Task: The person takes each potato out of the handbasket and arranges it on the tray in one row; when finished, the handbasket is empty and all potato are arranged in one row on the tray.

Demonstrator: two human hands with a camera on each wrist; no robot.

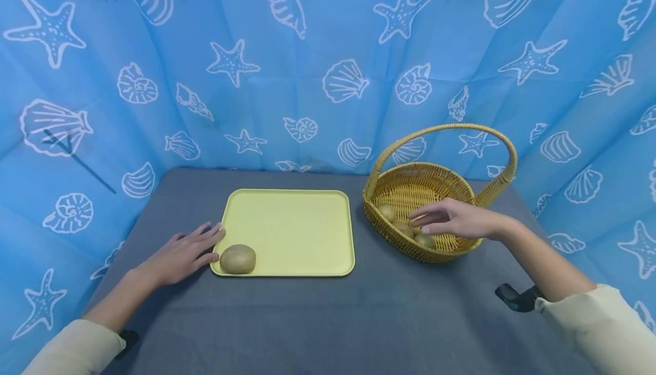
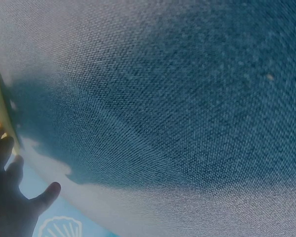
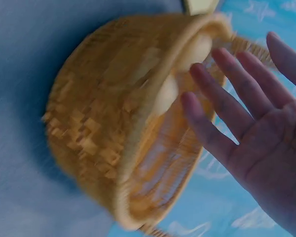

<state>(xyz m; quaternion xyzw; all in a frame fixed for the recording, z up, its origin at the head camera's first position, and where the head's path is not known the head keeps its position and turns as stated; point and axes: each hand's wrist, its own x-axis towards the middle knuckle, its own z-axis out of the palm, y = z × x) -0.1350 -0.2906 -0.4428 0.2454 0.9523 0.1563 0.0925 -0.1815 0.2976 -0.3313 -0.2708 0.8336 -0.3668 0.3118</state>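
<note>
A yellow tray (image 1: 297, 227) lies on the table, with a smooth olive-brown oval (image 1: 238, 259), like a kiwi or potato, in its near left corner. My left hand (image 1: 181, 254) is at the tray's left side, fingers spread, fingertips right at the rim beside the oval. To the right stands a wicker basket (image 1: 435, 252) with a tall handle. Several similar ovals (image 1: 386, 212) sit along its left inner side. My right hand (image 1: 453, 219) hovers over the basket opening, fingers extended and grasping nothing. In the right wrist view, its fingertips (image 3: 191, 101) overlap the rim near the ovals.
Grey cloth covers the table (image 1: 318, 324). Blue curtains (image 1: 307, 102) with white shell and starfish prints stand behind it and at both sides. The basket handle (image 1: 443, 128) arches high across the basket's back. Dark straps (image 1: 517, 298) hang at my wrists.
</note>
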